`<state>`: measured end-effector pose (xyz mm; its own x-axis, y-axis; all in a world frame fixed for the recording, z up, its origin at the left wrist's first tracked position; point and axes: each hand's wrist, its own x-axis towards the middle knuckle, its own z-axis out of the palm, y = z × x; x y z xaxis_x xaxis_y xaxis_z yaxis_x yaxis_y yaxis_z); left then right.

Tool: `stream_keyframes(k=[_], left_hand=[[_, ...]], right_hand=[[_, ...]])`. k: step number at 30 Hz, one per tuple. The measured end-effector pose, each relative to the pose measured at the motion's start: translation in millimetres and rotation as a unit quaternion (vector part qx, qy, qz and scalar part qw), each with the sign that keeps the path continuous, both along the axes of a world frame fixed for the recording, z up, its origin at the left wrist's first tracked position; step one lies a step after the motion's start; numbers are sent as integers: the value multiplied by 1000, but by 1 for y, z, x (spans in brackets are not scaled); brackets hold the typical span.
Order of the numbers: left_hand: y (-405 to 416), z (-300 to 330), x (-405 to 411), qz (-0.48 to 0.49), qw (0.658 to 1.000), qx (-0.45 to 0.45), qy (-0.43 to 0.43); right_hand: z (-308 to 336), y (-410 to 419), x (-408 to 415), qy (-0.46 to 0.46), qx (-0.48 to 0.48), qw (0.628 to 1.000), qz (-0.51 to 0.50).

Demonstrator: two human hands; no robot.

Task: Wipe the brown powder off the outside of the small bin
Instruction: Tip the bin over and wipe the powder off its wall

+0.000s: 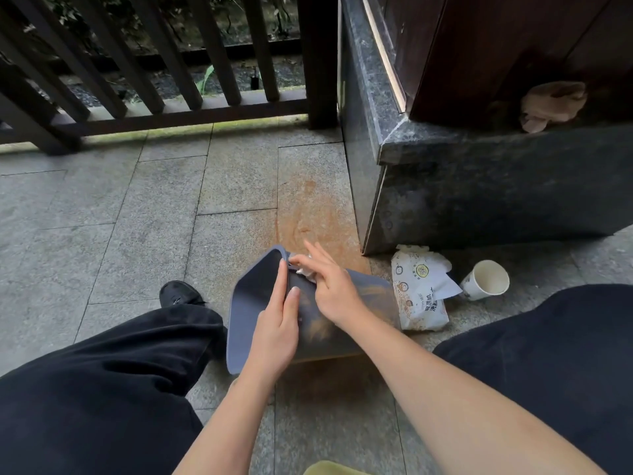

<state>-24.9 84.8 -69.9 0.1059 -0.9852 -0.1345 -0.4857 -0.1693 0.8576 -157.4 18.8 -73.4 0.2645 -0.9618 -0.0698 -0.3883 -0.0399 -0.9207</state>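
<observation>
While my two bare forearms reach down between my knees in black trousers (102,389), I have the small dark blue plastic bin (359,303) tipped on its side on the grey stone tiled floor (102,217), its open mouth turned to my left so the dusty outer wall faces up where I can reach it. My left hand (277,330) grips the rim, the long fingers (282,279) laid along the lip and the thumb pressing on the outer wall, which I judge is there to stop the bin from rolling under the rubbing. My right hand (334,289) presses a small white crumpled wipe (306,271) against the outside close to the rim; some fingers are clamped on the wipe while the others stand splayed above it. Streaks of brown powder (320,329) show on the wall below my right wrist, so I judge most of the wiping is left to do. Just beside the bin's base lies a white printed wipes packet (419,289), handy for a fresh sheet, and beyond it a white paper cup (484,279) rests on its side. Farther off, a rusty brown stain (308,207) spreads over the tiles toward the dark speckled granite plinth (479,186) and the dark wooden railing (154,63).
</observation>
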Motion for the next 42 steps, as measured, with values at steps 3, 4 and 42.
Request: stream_keyframes(k=[3,4,42], left_hand=[[-1,1,1,17,1000,3,0],[-2,0,2,21,1000,2,1],[12,5,2,75,996,-15,-41]], right_hand=[[-2,-6,4,-20,11,1000,-6],[-5,-4,4,-23,13,1000,-9],[-57,32,-50,116,88,986,-79]])
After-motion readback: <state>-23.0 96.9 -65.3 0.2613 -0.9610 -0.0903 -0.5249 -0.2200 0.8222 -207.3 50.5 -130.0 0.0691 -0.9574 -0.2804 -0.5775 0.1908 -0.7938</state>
